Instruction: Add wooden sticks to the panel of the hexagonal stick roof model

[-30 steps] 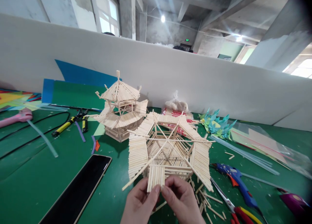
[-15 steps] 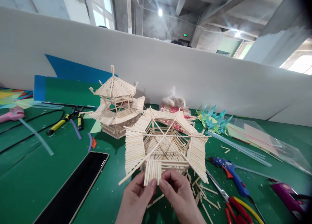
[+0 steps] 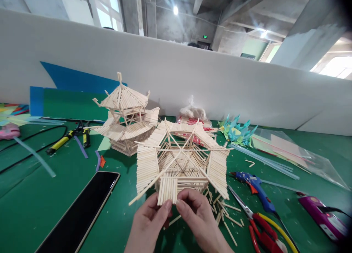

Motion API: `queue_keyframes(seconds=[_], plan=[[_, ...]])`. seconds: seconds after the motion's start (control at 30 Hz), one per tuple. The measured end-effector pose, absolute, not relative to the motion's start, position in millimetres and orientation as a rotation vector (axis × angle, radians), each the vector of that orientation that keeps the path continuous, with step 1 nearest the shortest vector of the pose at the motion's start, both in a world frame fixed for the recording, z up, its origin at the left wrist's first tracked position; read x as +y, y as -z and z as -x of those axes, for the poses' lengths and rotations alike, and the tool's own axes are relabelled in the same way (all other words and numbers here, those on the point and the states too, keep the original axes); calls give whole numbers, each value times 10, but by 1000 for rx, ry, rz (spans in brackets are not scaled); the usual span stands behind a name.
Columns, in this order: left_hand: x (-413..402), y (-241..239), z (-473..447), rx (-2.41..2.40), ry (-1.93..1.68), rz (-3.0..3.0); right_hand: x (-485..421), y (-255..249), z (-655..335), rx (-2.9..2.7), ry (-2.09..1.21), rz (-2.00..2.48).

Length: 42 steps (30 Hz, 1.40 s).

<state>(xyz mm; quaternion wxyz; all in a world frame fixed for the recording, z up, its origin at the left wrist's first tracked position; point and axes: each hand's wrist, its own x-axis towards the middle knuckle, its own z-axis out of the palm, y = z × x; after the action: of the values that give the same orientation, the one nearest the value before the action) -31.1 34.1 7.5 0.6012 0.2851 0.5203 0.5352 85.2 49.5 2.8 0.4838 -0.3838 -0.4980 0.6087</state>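
Note:
A six-sided pavilion model (image 3: 218, 169) built of thin wooden sticks stands in front of me, its roof partly covered with rows of sticks. At its near side a short strip of roof sticks (image 3: 167, 190) rests against the frame and slopes toward me. My left hand (image 3: 150, 219) pinches the strip's lower edge between thumb and fingers. At the strip's lower right corner, my right hand (image 3: 196, 217) is closed, thumb against forefinger, at the last stick. The fingertips beneath the strip are hidden. Loose sticks (image 3: 227, 212) lie beside my right hand.
Behind stands a finished-looking stick pavilion (image 3: 125, 115). A phone (image 3: 82, 212) and pliers (image 3: 68, 137) lie left. On the right are a blue glue gun (image 3: 255, 189), red-handled scissors (image 3: 261, 223), a purple tool (image 3: 321, 216) and clear glue sticks (image 3: 266, 161). A white partition (image 3: 170, 73) closes the back.
The view has turned slightly to the right, so everything sits a little further left. Both hands keep their hold at the strip's lower edge.

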Motion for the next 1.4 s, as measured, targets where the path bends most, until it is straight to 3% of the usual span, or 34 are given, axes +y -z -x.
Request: queue_keyframes(seconds=[0.77, 1.13, 1.4], plan=[[352, -47, 133, 1088, -1179, -658, -73, 218, -1694, -1328, -1273, 1373], [235, 64, 169, 1162, -1010, -811, -71, 365, -2028, -1383, -873, 1670], [116, 317, -47, 1275, -698, -2040, -1, 385, -2408, -1543, -432, 1948]])
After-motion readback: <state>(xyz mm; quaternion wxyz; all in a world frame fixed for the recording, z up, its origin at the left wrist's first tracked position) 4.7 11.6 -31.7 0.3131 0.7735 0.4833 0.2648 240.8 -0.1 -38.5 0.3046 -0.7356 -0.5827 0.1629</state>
